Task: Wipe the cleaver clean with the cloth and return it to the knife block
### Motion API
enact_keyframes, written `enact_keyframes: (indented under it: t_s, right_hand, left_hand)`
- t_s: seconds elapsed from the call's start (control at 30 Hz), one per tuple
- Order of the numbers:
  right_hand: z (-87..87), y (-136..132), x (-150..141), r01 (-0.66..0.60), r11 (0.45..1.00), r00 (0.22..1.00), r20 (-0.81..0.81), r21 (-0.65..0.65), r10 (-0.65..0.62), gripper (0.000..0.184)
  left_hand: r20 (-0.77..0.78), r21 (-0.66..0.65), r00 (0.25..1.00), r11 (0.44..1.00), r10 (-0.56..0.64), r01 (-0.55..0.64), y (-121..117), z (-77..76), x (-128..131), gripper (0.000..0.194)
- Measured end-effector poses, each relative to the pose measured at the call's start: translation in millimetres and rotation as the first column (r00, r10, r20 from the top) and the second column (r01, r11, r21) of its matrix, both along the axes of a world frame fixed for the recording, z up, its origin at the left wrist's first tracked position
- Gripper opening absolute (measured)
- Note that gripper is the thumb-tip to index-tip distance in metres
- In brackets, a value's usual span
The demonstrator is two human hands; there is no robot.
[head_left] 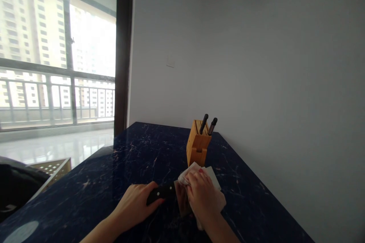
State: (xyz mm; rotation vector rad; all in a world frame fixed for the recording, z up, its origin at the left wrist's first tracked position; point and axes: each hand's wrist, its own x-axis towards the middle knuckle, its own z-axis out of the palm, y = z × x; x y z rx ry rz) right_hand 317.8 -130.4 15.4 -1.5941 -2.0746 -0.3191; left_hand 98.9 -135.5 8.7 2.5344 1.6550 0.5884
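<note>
My left hand (136, 203) is closed round the black handle of a knife (160, 193) lying on the dark marble countertop (137, 155). My right hand (203, 194) presses a white cloth (190, 171) down over the knife's wide blade, whose pale end (213, 175) shows past my fingers. A wooden knife block (197, 147) stands just behind, with two black-handled knives (208, 124) in its slots.
The countertop runs along a plain grey wall on the right. A dark window frame (123, 53) and a glass pane with a balcony rail lie to the left. A pale slatted wooden box (54, 169) and a dark object sit beyond the counter's left edge.
</note>
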Motion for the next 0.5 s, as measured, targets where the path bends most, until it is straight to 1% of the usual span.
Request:
enact_keyframes:
  t_s: [0.1,0.2,0.27,0.37,0.43,0.5]
  right_hand:
    - [6.0,6,17,0.066,0.998,0.998,-0.016,0.013,-0.066,0.021]
    - [7.1,8,22,0.081,0.996,0.996,-0.031,0.027,-0.08,0.02]
    - [5.2,5,16,0.05,0.998,0.998,-0.031,0.027,-0.049,0.02]
    - [1.8,-2,-1,-0.013,1.0,1.0,0.004,0.015,0.013,0.018]
    - [0.6,-5,-9,-0.031,0.999,0.999,0.022,0.008,0.031,0.019]
    - [0.3,-4,-10,-0.032,0.999,0.999,0.017,0.013,0.032,0.019]
  left_hand:
    - [0.05,-0.019,0.999,1.0,-0.02,0.021,1,0.1,0,0.027]
    - [0.101,-0.035,0.994,0.999,-0.029,0.033,3,-1.3,0,0.025]
    - [0.13,-0.045,0.991,0.998,-0.035,0.041,4,-2.8,0,0.025]
    - [0.159,-0.049,0.987,0.998,-0.037,0.045,5,-4.9,-1,0.026]
    - [0.167,-0.046,0.985,0.998,-0.04,0.048,6,-5.6,-2,0.027]
    - [0.171,-0.036,0.984,0.998,-0.045,0.051,6,-5.7,-2,0.029]
